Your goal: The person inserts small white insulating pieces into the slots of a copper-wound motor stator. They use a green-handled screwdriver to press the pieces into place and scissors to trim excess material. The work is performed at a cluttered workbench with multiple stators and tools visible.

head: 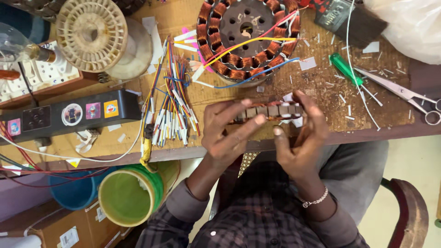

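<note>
Hands, left (227, 133) and right (301, 138), both gripping stator core (271, 111) edge-on over workbench (321, 82)

Workbench (321, 82), wound stator (248, 36), scissors (404, 94), screwdriver (347, 69)

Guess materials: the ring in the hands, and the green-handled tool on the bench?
Stator ring: looks like grey laminated steel teeth with glossy copper windings, reddish-brown. Green-handled tool: handle seems translucent plastic, shiny; its tip is too small to tell.

Lighting's pretty even and bright, soft daylight feel, barely any hard shadows. Both hands (262, 133) are smeared with motion blur, while the scissors (404, 94) at 3 o'clock stay sharp. Glare blows out the plastic bag (409, 23) at 1 o'clock.
</note>
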